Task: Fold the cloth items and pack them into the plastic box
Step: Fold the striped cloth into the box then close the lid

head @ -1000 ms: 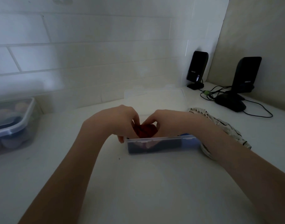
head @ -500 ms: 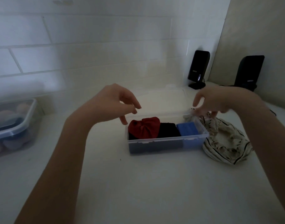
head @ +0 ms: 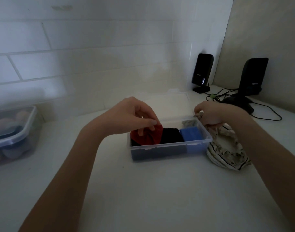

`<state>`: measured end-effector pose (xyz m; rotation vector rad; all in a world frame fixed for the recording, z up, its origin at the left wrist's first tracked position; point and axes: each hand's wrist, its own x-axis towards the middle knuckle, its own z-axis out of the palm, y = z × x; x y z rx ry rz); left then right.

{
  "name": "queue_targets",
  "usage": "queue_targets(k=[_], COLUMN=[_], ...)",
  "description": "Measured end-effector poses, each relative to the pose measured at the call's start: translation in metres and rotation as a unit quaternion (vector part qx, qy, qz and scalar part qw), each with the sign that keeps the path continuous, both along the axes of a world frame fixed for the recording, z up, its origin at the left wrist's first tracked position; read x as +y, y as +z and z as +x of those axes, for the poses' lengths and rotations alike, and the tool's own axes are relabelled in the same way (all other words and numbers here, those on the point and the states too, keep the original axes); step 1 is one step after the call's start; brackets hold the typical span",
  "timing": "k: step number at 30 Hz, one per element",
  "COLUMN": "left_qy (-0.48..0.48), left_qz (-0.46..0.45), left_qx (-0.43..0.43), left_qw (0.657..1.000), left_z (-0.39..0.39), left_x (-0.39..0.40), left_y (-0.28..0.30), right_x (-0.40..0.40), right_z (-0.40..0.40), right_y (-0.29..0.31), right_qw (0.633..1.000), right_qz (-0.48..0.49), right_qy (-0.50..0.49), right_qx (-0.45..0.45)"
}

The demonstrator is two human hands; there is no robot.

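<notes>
A: On the white counter, the plastic box (head: 170, 145) holds red cloth (head: 147, 136), black cloth (head: 171, 136) and blue cloth (head: 191, 134); the left hand (head: 131, 116) hovers, fingers loosely curled, gripping nothing.

B: The right hand (head: 210, 114) pinches the striped cloth (head: 227, 151) beside the box; folding it seems next.

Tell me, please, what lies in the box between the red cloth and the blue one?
A folded black cloth lies between the red cloth and blue cloth, seen in the head view.

Cloths (head: 160, 136) in box (head: 170, 147) (counter (head: 143, 190))
</notes>
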<state>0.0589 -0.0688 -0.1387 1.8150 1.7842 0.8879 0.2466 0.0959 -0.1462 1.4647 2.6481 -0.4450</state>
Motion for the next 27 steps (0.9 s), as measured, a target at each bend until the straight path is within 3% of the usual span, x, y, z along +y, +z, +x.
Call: queue_targets(k=[4, 7, 9, 10, 13, 16, 18, 20, 23, 25, 27], left_qy=[0.014, 0.029, 0.038, 0.046, 0.114, 0.158, 0.156, 0.142, 0.078, 0.037, 0.003], left_qz=[0.029, 0.061, 0.078, 0.093, 0.185, 0.248, 0.236, 0.190, 0.132, 0.119, 0.125], left_qx=[-0.017, -0.027, -0.038, -0.045, -0.085, -0.100, -0.070, -0.097, -0.257, -0.414, -0.542], left_qw=[0.999, 0.997, 0.996, 0.994, 0.973, 0.951, 0.956, 0.967, 0.954, 0.902, 0.831], left_z=[0.000, 0.001, 0.003, 0.003, 0.003, -0.003, -0.008, -0.010, -0.008, -0.005, -0.007], left_x=[0.003, 0.005, 0.005, 0.006, 0.011, 0.012, 0.012, 0.012, 0.012, 0.010, 0.008], left_y=[-0.003, -0.003, -0.003, -0.003, -0.005, -0.005, -0.005, -0.006, -0.004, 0.003, 0.006], right_x=[0.010, -0.004, -0.023, -0.034, -0.070, -0.082, -0.083, -0.081, -0.072, -0.064, -0.055], right_z=[-0.002, -0.004, -0.009, -0.012, -0.020, -0.024, -0.027, -0.029, -0.029, -0.028, -0.027], right_y=[0.012, 0.033, 0.047, 0.052, 0.061, 0.060, 0.057, 0.057, 0.055, 0.050, 0.043], right_qw=[0.977, 0.911, 0.871, 0.860, 0.822, 0.807, 0.786, 0.760, 0.746, 0.750, 0.730], right_qz=[0.115, 0.239, 0.248, 0.202, -0.050, -0.148, -0.199, -0.244, -0.255, -0.245, -0.280], right_qy=[-0.024, -0.007, 0.023, 0.045, 0.111, 0.141, 0.137, 0.119, 0.067, 0.020, -0.027], right_qx=[0.180, 0.337, 0.423, 0.467, 0.557, 0.555, 0.569, 0.590, 0.612, 0.614, 0.623])
